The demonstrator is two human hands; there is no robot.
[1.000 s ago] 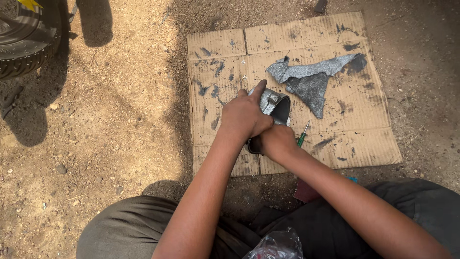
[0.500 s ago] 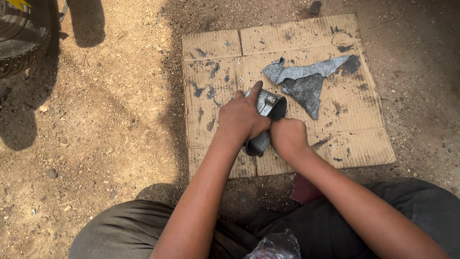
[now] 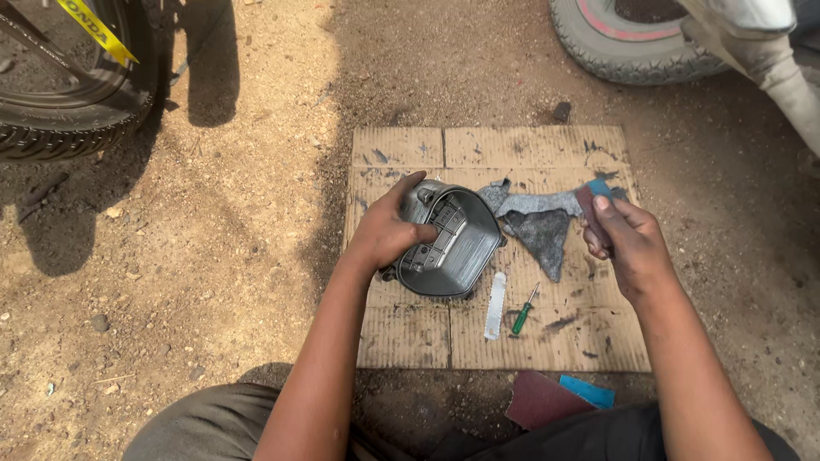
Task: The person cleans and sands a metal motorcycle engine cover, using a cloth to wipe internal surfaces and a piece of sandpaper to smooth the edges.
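the grey metal housing (image 3: 448, 239), a dished, rounded part with a ribbed dark insert in its hollow, sits tilted near the middle of the flattened cardboard sheet (image 3: 547, 341), its open side turned up toward the camera. the left hand (image 3: 389, 230) is clamped on it from nine o'clock, thumb hooked over the rim into the hollow and fingers wrapped behind the wall, so the part is steadied against the cardboard rather than lifted clear, as far as can be told. the right hand (image 3: 623, 243) is at three o'clock of the housing, well apart from it, fingers pinched together on a small folded piece of sandpaper (image 3: 591, 205), dark reddish on one face with a blue edge showing. between the two hands lies a grey rag (image 3: 538, 226), touching or just beside the housing's far rim. at five o'clock of the housing lie a pale flat strip (image 3: 495, 306) and a small green-handled screwdriver (image 3: 522, 312), side by side. more sandpaper sheets (image 3: 555, 397), one maroon and one blue, lie at the near edge of the cardboard by the knees. a motorcycle tyre (image 3: 77, 94) stands at ten o'clock on the dirt. this reads as a pause in rubbing the housing down; the next move would seemingly call for bringing the abrasive back onto the metal while the left hand keeps it from rocking.
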